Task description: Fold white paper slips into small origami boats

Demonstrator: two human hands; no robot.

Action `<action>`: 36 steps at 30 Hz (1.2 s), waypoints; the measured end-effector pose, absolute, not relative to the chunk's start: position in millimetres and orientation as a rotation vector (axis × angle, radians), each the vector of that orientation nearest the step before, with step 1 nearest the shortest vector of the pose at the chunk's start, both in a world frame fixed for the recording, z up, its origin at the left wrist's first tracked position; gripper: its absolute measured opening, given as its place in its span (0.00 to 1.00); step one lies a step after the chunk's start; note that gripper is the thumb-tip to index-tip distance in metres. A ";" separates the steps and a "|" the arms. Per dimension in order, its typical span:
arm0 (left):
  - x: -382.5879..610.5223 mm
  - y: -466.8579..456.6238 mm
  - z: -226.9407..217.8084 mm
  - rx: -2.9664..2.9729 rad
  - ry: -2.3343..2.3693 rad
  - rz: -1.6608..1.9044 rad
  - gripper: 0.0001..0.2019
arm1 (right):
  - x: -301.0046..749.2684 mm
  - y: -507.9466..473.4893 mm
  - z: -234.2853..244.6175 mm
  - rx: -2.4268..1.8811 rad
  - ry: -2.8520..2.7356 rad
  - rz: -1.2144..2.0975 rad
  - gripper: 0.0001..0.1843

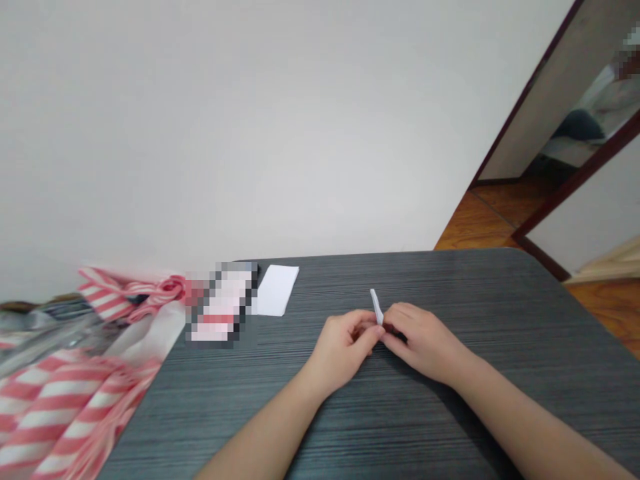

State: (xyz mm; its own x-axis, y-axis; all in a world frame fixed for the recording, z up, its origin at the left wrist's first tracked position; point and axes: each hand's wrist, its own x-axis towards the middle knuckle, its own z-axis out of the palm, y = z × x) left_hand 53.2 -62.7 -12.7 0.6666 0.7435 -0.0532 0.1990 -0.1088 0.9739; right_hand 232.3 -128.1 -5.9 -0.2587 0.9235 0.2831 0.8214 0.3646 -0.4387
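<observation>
1. Viewing through the head camera, I take the table (400,280) as my landmark. It has a dark grey, streaked top, and both hands are over its middle.
2. The folded strip of white paper (376,307) stands near the table's middle, tilted slightly, with its upper tip pointing toward the far edge. The hands hide its lower end.
3. The left hand (345,347) is grasping the strip. Its fingers curl inward and pinch the strip's lower part from the left side.
4. The right hand (425,340) is also grasping the strip, pinching it from the right side. Its fingertips (395,320) meet the left hand's around the paper, so the two hands touch there.
5. I cannot tell whether either hand rests on the table. Both forearms cross the table's near side.
6. A white paper rectangle (274,291) lies flat at the table's far left, well apart from the hands.
7. Just beside it, at the table's left edge, is a pixelated object (220,303) too obscured to identify.
8. Red-and-white striped cloth (60,413) lies beyond the table's left edge.
9. A white wall (250,133) rises beyond the table's far edge, and a wooden floor (480,220) shows past its far right corner.
</observation>
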 end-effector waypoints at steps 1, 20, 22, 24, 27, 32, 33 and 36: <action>52.8 -62.3 -13.0 1.691 0.782 0.537 0.10 | 231.6 -127.9 -5.4 -1.513 -2.153 0.282 0.06; 52.4 -61.4 -2.2 1.839 0.793 0.445 0.16 | 246.5 -126.5 -13.8 -1.489 -1.504 0.815 0.07; 52.5 -61.4 -2.5 1.826 0.793 0.450 0.16 | 246.4 -126.8 -11.9 -1.511 -1.522 0.797 0.10; 52.6 -61.4 -4.6 1.784 0.787 0.477 0.15 | 246.6 -127.5 -11.1 -1.509 -1.522 0.789 0.11; 53.8 -60.9 -9.9 1.641 0.765 0.527 0.14 | 247.1 -128.7 -12.1 -1.497 -1.519 0.794 0.11; 56.5 -60.6 -15.3 1.459 0.766 0.584 0.16 | 247.1 -129.9 -12.8 -1.496 -1.523 0.808 0.12; 56.4 -60.7 -14.9 1.459 0.762 0.583 0.16 | 247.0 -129.9 -12.7 -1.493 -1.525 0.811 0.12; 54.7 -60.8 -11.9 1.547 0.750 0.545 0.13 | 246.3 -129.8 -12.2 -1.483 -1.544 0.827 0.11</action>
